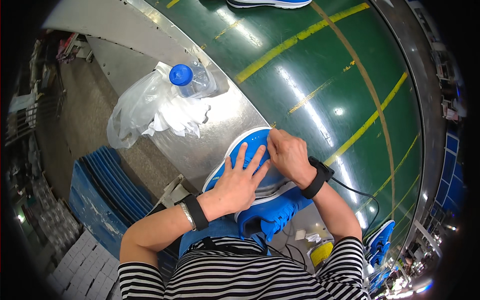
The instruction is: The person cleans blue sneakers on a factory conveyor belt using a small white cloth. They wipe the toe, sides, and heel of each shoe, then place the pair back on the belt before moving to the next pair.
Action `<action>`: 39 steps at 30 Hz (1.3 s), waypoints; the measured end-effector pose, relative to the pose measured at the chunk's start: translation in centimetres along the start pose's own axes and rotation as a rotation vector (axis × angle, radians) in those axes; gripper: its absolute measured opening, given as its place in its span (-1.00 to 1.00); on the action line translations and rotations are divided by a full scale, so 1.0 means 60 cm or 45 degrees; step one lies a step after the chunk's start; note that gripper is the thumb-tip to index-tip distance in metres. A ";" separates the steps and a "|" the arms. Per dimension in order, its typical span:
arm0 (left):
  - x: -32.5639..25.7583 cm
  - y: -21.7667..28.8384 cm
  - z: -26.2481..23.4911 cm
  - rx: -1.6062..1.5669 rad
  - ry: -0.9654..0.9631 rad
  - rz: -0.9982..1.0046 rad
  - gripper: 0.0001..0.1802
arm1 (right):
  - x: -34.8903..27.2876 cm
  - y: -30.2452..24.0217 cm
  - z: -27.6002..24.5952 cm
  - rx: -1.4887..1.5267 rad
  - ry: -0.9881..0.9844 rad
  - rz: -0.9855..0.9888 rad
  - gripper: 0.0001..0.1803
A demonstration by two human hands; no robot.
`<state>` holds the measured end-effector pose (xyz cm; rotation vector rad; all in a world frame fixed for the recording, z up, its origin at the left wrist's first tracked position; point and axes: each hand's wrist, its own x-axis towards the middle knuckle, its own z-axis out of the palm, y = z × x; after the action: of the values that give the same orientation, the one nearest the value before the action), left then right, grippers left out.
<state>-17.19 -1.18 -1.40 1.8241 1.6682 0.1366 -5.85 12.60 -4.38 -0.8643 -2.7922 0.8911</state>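
A person in a black-and-white striped shirt works over a bright blue athletic shoe with a white sole (pixel 254 140) at the centre of the frame, on a shiny metal work surface (pixel 235 107) beside a green conveyor belt with yellow lines (pixel 320 75). The left hand (pixel 234 187) lies open across the upper, fingers spread; the right hand (pixel 290 154) curls at the toe's edge, though whether it pinches anything cannot be told. Upper and sole already sit together, and the handling at the toe appears to be under way, with both hands on the shoe; how much of it is left does not show. A second blue shoe with blue laces (pixel 255 214) lies just below, laces threaded, untouched by either hand. Another blue shoe (pixel 381 240) sits at lower right. A clear plastic bottle with a blue cap (pixel 202 80) stands at upper left, beside a translucent white plastic bag (pixel 132 110).
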 end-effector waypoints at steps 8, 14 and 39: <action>0.000 0.006 0.004 -0.016 0.029 -0.026 -0.20 | 0.001 -0.014 0.007 0.055 0.174 0.152 -0.86; -0.002 0.011 0.006 -0.017 0.079 -0.084 -0.21 | -0.065 0.002 -0.015 0.813 0.355 0.593 -0.82; 0.001 0.003 0.011 -0.048 0.156 -0.098 -0.22 | 0.020 -0.018 0.007 0.097 0.053 0.164 -0.82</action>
<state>-16.67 -1.38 -1.85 1.7513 1.8054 0.2493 -7.50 12.29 -4.21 -1.0484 -2.6739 0.9785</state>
